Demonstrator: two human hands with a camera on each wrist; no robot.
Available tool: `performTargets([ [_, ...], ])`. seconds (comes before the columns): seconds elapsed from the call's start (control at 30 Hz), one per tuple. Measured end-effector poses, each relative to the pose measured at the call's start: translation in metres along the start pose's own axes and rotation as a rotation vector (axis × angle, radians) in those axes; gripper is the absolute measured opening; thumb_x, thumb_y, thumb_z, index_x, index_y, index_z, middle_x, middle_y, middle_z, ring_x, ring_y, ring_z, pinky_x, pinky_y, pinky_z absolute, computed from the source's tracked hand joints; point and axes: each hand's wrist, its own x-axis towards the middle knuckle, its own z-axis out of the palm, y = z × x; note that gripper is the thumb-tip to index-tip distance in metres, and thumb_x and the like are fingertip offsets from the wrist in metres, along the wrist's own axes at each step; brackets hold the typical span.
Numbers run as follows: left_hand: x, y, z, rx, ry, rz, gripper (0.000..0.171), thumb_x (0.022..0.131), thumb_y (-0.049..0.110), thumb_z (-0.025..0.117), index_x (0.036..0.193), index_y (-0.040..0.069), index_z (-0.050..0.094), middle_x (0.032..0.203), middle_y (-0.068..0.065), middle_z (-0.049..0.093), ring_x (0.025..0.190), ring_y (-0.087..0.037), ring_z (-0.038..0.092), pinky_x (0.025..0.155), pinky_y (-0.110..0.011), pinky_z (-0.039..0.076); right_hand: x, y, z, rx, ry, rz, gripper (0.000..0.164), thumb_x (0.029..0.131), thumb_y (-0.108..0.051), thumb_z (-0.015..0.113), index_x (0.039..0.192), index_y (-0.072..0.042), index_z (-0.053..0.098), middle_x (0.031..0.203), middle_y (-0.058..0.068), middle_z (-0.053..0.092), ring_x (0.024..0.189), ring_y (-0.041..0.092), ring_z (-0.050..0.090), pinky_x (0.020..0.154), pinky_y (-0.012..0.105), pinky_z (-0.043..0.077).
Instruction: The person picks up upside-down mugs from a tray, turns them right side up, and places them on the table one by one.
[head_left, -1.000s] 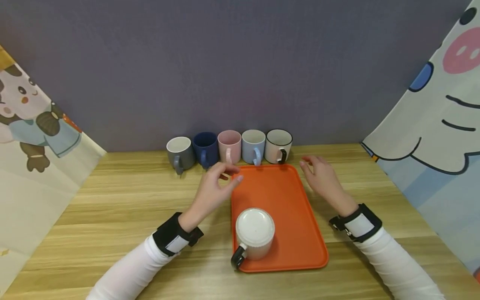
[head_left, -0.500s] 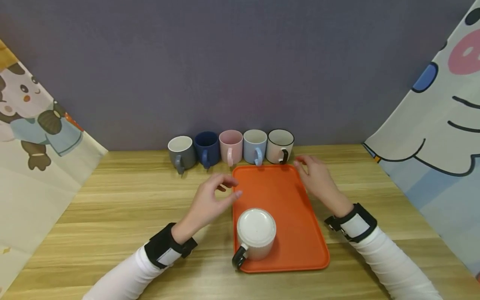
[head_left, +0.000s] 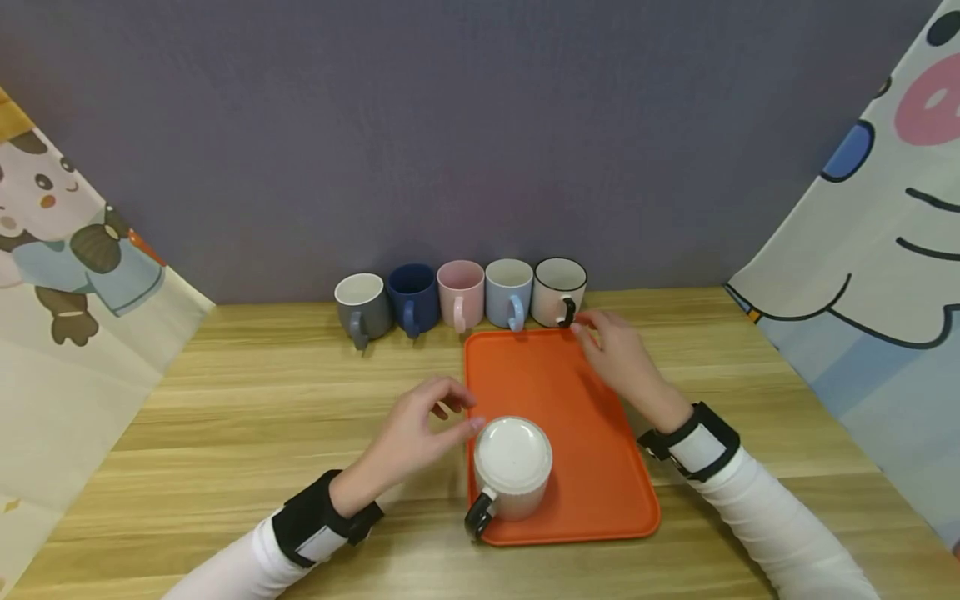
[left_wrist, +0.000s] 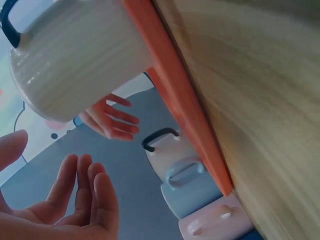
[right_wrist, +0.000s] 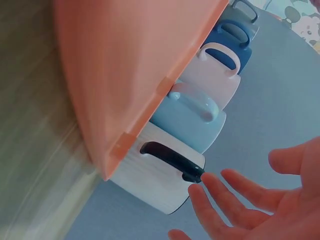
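An upside-down white mug (head_left: 513,467) with a black handle stands on the near left part of an orange tray (head_left: 577,433). My left hand (head_left: 408,429) hovers at the tray's left edge beside this mug, thumb and fingers spread apart around nothing. My right hand (head_left: 622,358) is over the tray's far right corner, its fingertips close to the black handle of an upright white mug (head_left: 557,292) with a black rim. In the right wrist view the fingers of that hand (right_wrist: 250,200) overlap the end of the handle and are not curled round it.
Left of the black-rimmed mug, a light blue mug (head_left: 507,296), a pink mug (head_left: 461,292), a navy mug (head_left: 413,300) and a grey mug (head_left: 362,308) stand upright in a row. Behind them rises a grey panel (head_left: 480,150). Everything rests on a wooden table (head_left: 262,417).
My left hand has come down and nearer, toward the upside-down mug. My right hand has moved left, toward the black-handled upright mug. The mugs and tray have stayed put.
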Motion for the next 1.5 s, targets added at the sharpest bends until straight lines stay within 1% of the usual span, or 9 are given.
performTargets([
  [0.17,-0.004,0.005,0.0,0.014,-0.059,-0.012,0.02,0.083,0.026,0.073,0.095,0.013,0.063,0.09,-0.003,0.064,0.082,-0.016,0.058,0.07,-0.028,0.05,0.002,-0.005,0.0,0.004,-0.008,0.004,0.032,0.097,-0.021,0.054,0.117,0.003,0.06,0.113,0.023,0.061,0.106,0.04,0.057,0.09,0.053,0.045],
  [0.43,-0.012,0.015,-0.002,0.039,-0.191,-0.122,0.024,0.082,0.038,0.073,0.089,0.017,0.061,0.083,0.005,0.061,0.077,-0.015,0.056,0.069,-0.029,0.05,0.005,-0.016,0.0,0.02,0.012,-0.028,0.031,0.096,-0.02,0.055,0.114,0.004,0.061,0.11,0.022,0.063,0.104,0.039,0.057,0.091,0.052,0.045],
  [0.6,-0.017,0.018,-0.003,0.047,-0.249,-0.154,0.026,0.08,0.042,0.073,0.085,0.02,0.062,0.081,0.008,0.061,0.076,-0.013,0.058,0.068,-0.027,0.049,0.007,-0.023,0.002,0.023,0.02,-0.045,0.03,0.096,-0.021,0.055,0.113,0.004,0.061,0.107,0.02,0.064,0.1,0.036,0.059,0.089,0.049,0.046],
  [0.77,-0.022,0.017,-0.004,0.063,-0.333,-0.187,0.027,0.078,0.047,0.074,0.077,0.022,0.064,0.072,0.014,0.061,0.068,-0.004,0.056,0.061,-0.02,0.047,0.009,-0.029,0.005,0.03,-0.003,-0.055,0.031,0.097,-0.022,0.052,0.115,0.003,0.061,0.111,0.02,0.064,0.103,0.036,0.058,0.091,0.049,0.046],
  [0.93,-0.026,0.018,-0.002,0.069,-0.415,-0.18,0.029,0.077,0.051,0.072,0.07,0.023,0.067,0.061,0.017,0.058,0.056,0.002,0.05,0.052,-0.017,0.042,0.011,-0.034,0.008,0.039,-0.008,-0.059,0.031,0.098,-0.023,0.052,0.115,0.001,0.06,0.11,0.019,0.063,0.101,0.034,0.059,0.089,0.048,0.047],
  [1.17,-0.03,0.02,0.006,0.03,-0.446,-0.157,0.033,0.077,0.052,0.072,0.061,0.023,0.068,0.053,0.02,0.05,0.052,0.005,0.04,0.047,-0.014,0.031,0.011,-0.039,0.012,0.033,-0.014,-0.078,0.026,0.096,-0.022,0.055,0.111,-0.002,0.061,0.106,0.017,0.065,0.098,0.033,0.06,0.087,0.046,0.048],
  [1.27,-0.032,0.02,0.009,-0.008,-0.451,-0.16,0.035,0.077,0.049,0.072,0.058,0.021,0.067,0.052,0.019,0.05,0.051,0.005,0.04,0.046,-0.013,0.03,0.01,-0.041,0.014,0.036,-0.045,-0.057,0.028,0.097,-0.024,0.054,0.113,-0.001,0.061,0.111,0.017,0.065,0.112,0.036,0.057,0.097,0.049,0.044],
  [1.37,-0.033,0.021,0.01,-0.04,-0.448,-0.158,0.036,0.078,0.048,0.072,0.057,0.019,0.066,0.051,0.019,0.049,0.05,0.005,0.04,0.047,-0.013,0.031,0.01,-0.043,0.016,0.034,-0.068,-0.038,0.031,0.097,-0.025,0.054,0.115,-0.001,0.06,0.117,0.018,0.064,0.126,0.041,0.047,0.104,0.052,0.038],
  [1.5,-0.033,0.022,0.012,-0.075,-0.427,-0.164,0.036,0.079,0.045,0.073,0.057,0.018,0.066,0.052,0.018,0.048,0.05,0.005,0.039,0.047,-0.012,0.029,0.011,-0.047,0.019,0.03,-0.074,-0.043,0.031,0.097,-0.026,0.054,0.116,-0.002,0.061,0.119,0.019,0.063,0.132,0.044,0.039,0.104,0.052,0.037],
])
